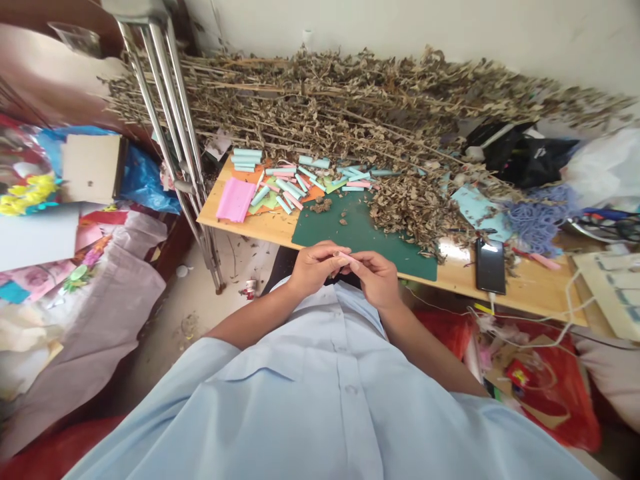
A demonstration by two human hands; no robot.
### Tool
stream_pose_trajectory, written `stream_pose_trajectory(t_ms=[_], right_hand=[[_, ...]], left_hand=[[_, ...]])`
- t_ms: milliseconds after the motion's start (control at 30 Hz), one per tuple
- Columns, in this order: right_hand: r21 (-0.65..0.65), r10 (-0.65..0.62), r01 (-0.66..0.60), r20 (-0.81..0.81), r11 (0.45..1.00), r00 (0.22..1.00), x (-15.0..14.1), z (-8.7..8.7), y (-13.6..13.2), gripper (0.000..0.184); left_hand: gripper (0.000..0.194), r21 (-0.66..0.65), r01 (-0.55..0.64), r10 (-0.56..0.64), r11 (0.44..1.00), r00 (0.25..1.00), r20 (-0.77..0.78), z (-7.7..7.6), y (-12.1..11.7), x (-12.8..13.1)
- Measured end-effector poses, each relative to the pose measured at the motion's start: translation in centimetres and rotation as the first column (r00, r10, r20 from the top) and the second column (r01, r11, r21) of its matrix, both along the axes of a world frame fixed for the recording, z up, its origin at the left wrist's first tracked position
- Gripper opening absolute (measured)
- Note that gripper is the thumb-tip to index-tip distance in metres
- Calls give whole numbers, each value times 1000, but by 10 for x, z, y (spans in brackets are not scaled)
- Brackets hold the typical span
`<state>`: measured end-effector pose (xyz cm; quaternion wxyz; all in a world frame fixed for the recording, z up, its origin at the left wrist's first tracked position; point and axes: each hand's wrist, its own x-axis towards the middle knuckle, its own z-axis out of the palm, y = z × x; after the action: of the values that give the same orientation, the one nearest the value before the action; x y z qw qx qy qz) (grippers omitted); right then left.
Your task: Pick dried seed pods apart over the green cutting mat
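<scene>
My left hand and my right hand meet just in front of my chest, over the near edge of the wooden table. Both are curled, fingers pinched together on a small pink paper roll held between them. Beyond my hands lies a dark green cutting mat. Further back on the table lie several rolled paper tubes in pink, light blue and green, plus a flat pink paper sheet.
A long heap of dried leafy branches covers the table's back; crumbled leaves spill onto the mat. A black phone lies at right, charging cable attached. Metal crutches lean at the table's left. Cloth and bags crowd both sides.
</scene>
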<state>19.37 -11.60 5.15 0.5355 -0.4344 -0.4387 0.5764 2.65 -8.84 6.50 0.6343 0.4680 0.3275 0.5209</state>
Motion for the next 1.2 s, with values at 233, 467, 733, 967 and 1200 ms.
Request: stream_pose_trajectory(t_ms=[233,467,733,967,1200], right_hand=[[-44,-6,6,1,999,1000,1,-5,1,25],[-69,-16,18,24,997,1000,0,-8,1,33],[-48,32,-33,-24,998,999,1,-8,-2,29],[-26,-26,29,109,999,994,7,-5,-2,24],[23,-110,108,215,994,970,4,3,-1,22]], left_hand=[[31,2,30,-30,1000,999,-39,8,-1,-1],[32,-27,32,-32,999,999,-7,9,-1,0],[39,-185,220,-189,958,967,170,4,-3,-5],[41,-348,207,-156,914,973,168,13,0,-4],[50,-331,271,-187,904,946,264,10,1,-5]])
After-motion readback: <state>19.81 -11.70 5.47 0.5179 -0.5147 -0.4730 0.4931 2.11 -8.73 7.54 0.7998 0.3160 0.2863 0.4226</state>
